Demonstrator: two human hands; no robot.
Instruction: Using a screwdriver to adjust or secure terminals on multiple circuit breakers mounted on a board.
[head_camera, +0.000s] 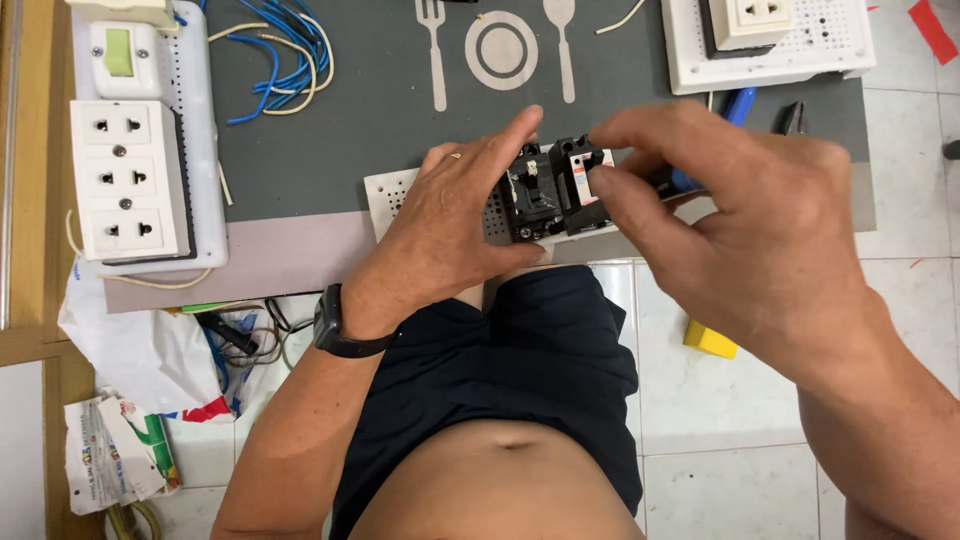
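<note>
Both hands, left (455, 215) and right (740, 215), clasped on black breakers (555, 190) at the mat's (330, 150) near edge, open tile (720, 400) beyond.

- Bright, even, diffuse light; no harsh highlights.
- Soft, short shadows lie under the left hand (450, 215) and right hand (745, 225) where they meet at the black breaker (555, 190).
- Faint sheen on the white floor tiles (720, 400) below the grip.
- Right hand slightly softened, close to the lens.
- Edges bend mildly.
</note>
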